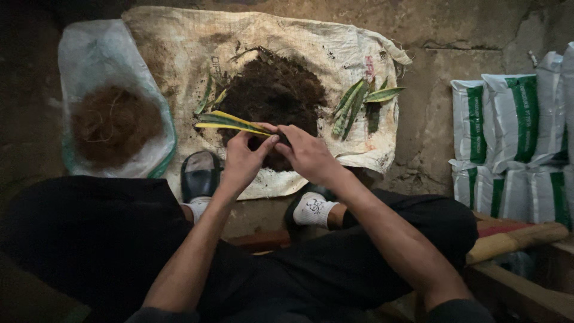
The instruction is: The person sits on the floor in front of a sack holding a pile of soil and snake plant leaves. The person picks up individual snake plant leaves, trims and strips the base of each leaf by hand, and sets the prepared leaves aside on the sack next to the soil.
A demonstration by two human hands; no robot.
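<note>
Two hands meet over the soil heap: my left hand and right hand both pinch the base of a yellow-edged leaf cutting, held level so its blade points left above the woven sack. More cuttings lie right of the soil; a bag of coir sits left.

Directly ahead of the left hand and right hand, the way is blocked by the soil heap piled mid-sack. Bare sacking is left open along the far edge and at the far left corner. To the right of the heap, passage is narrowed by a cluster of cut leaves. On the left, the ground is taken up by the bag of brown fibre. The far right is walled off by stacked white-and-green bags.
</note>
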